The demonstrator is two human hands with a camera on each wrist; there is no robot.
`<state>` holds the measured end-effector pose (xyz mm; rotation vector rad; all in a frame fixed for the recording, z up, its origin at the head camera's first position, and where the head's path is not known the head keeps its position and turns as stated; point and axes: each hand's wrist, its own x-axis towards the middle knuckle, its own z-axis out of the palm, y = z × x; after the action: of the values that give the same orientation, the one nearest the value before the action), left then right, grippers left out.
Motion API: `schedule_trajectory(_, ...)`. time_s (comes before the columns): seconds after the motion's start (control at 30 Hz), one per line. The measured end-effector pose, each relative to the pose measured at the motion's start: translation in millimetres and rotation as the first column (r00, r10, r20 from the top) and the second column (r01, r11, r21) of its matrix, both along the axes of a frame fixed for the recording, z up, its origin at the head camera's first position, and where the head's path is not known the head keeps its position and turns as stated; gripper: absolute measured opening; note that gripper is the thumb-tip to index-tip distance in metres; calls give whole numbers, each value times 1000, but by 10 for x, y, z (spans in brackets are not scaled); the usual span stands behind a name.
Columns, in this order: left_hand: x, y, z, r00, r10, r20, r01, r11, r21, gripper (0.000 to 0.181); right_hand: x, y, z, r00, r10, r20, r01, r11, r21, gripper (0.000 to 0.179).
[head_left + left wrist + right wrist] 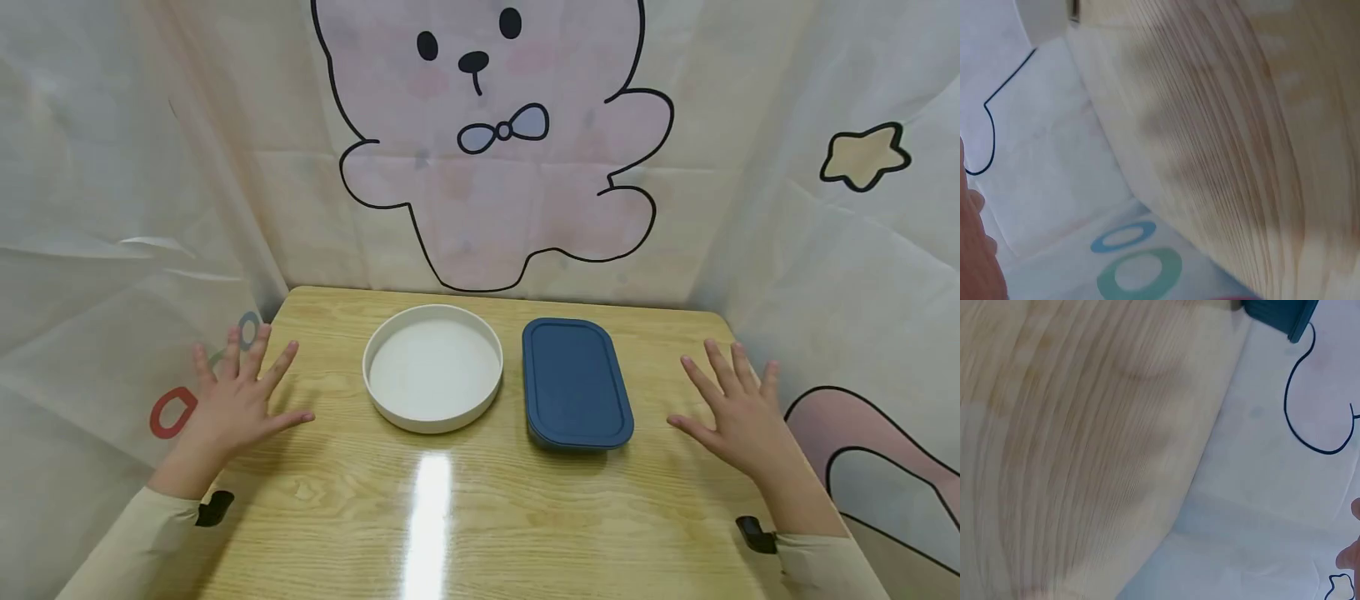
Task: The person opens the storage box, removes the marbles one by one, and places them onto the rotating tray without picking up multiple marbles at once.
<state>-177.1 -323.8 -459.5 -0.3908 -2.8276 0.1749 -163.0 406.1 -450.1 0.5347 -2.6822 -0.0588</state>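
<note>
Left of the table's middle stands a round white shallow dish [435,371] with a raised rim. Beside it, to the right, is a rectangular container with a dark blue lid [576,383]; a corner of this container [1282,314] shows at the top of the right wrist view. My left hand [243,400] is spread over the table's left side, apart from the dish. My right hand [738,412] is spread over the right side, apart from the container. Both hold nothing. In the left wrist view only an edge of the left hand [979,244] shows.
The wooden table [337,517] has a bright light reflection down its front middle. A printed cloth with a bear [487,200] hangs behind its back edge. More cloth hangs along the left [90,292] and right [862,292] sides.
</note>
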Motion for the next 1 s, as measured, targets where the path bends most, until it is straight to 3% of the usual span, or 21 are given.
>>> schedule_trajectory(0.13,31,132,-11,999,-5,35,2,996,90,112,4,-78,-13,999,34,-13,-35,996,-78,95)
schedule_trajectory(0.3,91,329,-15,999,-29,30,24,984,179,112,14,-216,-14,996,86,-14,-87,978,-192,93)
schedule_trajectory(0.57,156,660,46,992,-128,-8,123,929,350,113,-11,-449,23,988,149,-30,-151,947,-284,90)
schedule_trajectory(0.8,167,1096,83,971,-232,-63,234,850,472,118,-15,-668,31,976,211,-46,-214,919,-332,86)
schedule_trajectory(1.0,178,1467,114,952,-305,-10,238,722,650,118,-28,-892,-4,961,275,-36,-269,892,-364,84)
